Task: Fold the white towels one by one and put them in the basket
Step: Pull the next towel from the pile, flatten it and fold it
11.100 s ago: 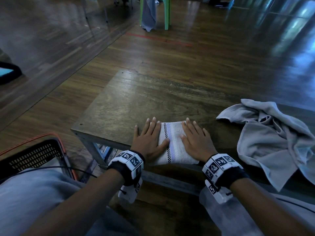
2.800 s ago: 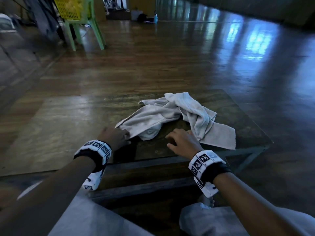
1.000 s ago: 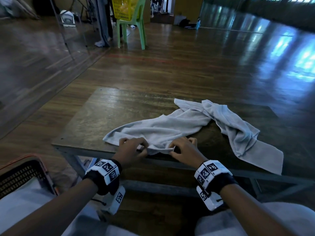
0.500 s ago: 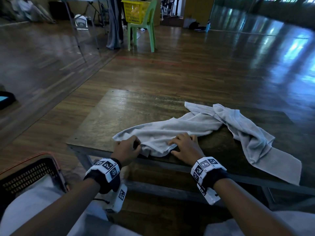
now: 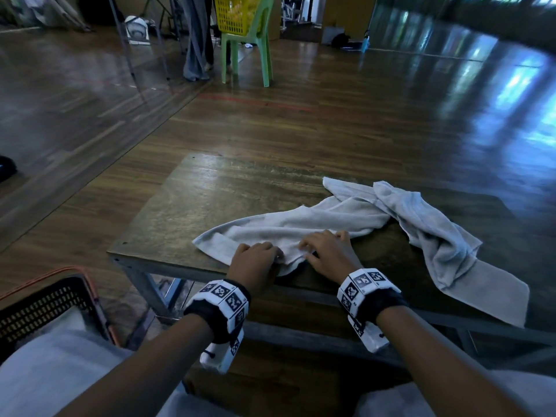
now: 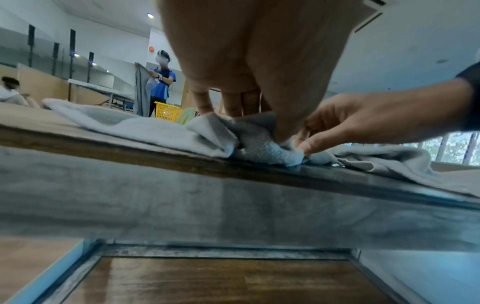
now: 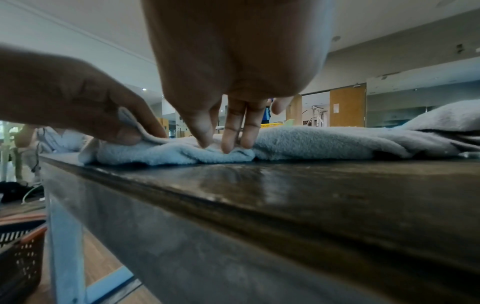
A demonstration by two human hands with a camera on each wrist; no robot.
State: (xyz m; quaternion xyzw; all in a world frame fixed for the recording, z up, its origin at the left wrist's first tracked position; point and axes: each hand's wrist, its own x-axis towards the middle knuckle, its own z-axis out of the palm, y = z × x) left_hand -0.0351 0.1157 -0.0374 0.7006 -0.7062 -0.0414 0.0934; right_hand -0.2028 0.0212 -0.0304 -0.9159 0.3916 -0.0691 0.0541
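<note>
A crumpled white towel (image 5: 301,224) lies stretched across the low wooden table (image 5: 186,206), and its right part (image 5: 445,251) hangs over the near edge. Whether that part is a second towel I cannot tell. My left hand (image 5: 270,254) sits at the towel's near edge with its fingers (image 6: 233,107) curled over a fold and its thumb pressed into the cloth. Just to its right, my right hand (image 5: 310,248) pinches a bunched fold between thumb and fingertips (image 7: 228,144). The two hands are almost touching. A black basket with an orange rim (image 5: 45,302) stands on the floor at my lower left.
The table's far left half is bare wood. A green plastic chair (image 5: 249,55) with a yellow basket (image 5: 234,13) stands far back on the wooden floor, and a person (image 6: 161,82) holds up a cloth there. My knees are under the table's near edge.
My left hand has slid right along the towel's near edge, closer to the right hand. The right hand stays on the same fold. The towel has barely shifted.
</note>
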